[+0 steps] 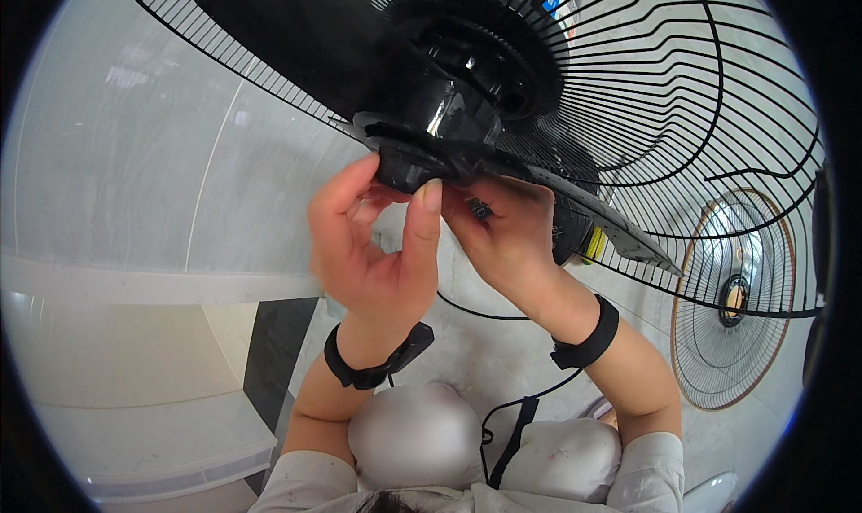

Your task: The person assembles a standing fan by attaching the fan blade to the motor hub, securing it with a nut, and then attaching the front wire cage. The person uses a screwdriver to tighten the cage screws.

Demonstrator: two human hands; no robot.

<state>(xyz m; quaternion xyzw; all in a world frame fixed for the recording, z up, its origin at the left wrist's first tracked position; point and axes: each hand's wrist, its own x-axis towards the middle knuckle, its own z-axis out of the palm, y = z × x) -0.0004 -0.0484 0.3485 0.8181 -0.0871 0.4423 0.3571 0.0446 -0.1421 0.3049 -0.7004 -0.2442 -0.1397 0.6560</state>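
Observation:
The fingertips and thumb of my left hand (382, 253) pinch a black screw-on blade cap (409, 170) at the front of an electric fan's hub (449, 109). My right hand (512, 239) is closed beside it, gripping the lower edge of the fan blade (620, 226); some of its fingers are hidden. Another broad black blade (296, 46) rises to the upper left. Behind the blades spreads the fan's black wire rear grille (664, 73), with no front grille over them.
A separate round wire grille (732, 369) with a light brown rim stands at the right. Pale glossy tiles (117, 154) cover the left side, above a white ledge (162, 281). A black cord (480, 314) runs over the grey floor below my hands.

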